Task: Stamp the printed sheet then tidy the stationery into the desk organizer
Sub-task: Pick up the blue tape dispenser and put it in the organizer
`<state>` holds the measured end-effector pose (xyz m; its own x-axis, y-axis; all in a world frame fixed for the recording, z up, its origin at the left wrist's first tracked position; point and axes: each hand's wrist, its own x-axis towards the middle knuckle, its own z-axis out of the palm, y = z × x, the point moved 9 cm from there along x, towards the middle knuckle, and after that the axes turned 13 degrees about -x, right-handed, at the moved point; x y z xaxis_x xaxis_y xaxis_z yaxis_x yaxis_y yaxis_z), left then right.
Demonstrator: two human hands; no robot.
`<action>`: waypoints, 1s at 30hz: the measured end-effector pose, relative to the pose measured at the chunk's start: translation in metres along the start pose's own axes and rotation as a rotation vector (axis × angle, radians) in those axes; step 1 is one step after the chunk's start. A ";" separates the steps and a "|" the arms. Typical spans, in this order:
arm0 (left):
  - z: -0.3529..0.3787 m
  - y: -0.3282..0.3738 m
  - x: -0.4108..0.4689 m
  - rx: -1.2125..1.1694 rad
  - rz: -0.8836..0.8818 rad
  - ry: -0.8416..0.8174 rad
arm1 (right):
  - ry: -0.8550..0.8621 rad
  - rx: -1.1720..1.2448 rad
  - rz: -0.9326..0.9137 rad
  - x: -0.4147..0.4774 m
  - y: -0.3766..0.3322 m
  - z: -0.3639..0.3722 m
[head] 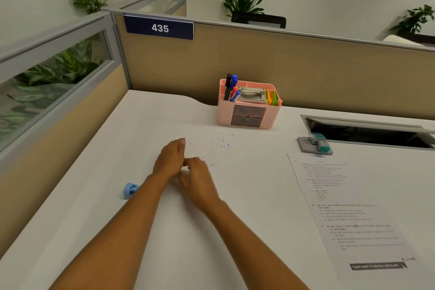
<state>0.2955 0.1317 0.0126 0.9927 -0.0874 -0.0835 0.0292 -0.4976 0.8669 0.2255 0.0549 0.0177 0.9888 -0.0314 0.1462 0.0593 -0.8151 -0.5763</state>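
My left hand (170,160) and my right hand (199,179) meet above the middle of the white desk, the right fingertips touching the left palm. Nothing shows in either hand. The printed sheet (353,209) lies flat at the right, with a dark mark near its bottom corner. Beyond its top edge sits a grey stamp pad (306,145) with a teal-tipped stamp (322,147) on it. The pink desk organizer (224,110) stands at the back by the partition. It holds markers (231,87), a grey metal tool and bright sticky flags. A small blue round item (130,190) lies left of my left forearm.
Blue ink specks (224,143) dot the desk in front of the organizer. A dark open cable tray (367,134) is cut into the desk at the right rear. Tan partitions close off the left and back sides.
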 end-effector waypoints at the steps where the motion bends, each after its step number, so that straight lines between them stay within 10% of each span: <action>1: -0.002 -0.002 -0.002 -0.015 -0.014 -0.002 | -0.031 0.011 -0.017 -0.004 -0.008 0.010; 17: -0.023 0.000 -0.006 0.007 0.008 0.005 | -0.016 -0.078 -0.206 -0.025 -0.055 0.041; 30: 0.007 0.009 0.002 0.124 0.177 -0.005 | 0.243 0.062 0.254 0.049 0.052 -0.135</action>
<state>0.2969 0.1206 0.0168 0.9805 -0.1867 0.0615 -0.1601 -0.5769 0.8010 0.2586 -0.0672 0.1036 0.9119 -0.3712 0.1752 -0.1682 -0.7273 -0.6654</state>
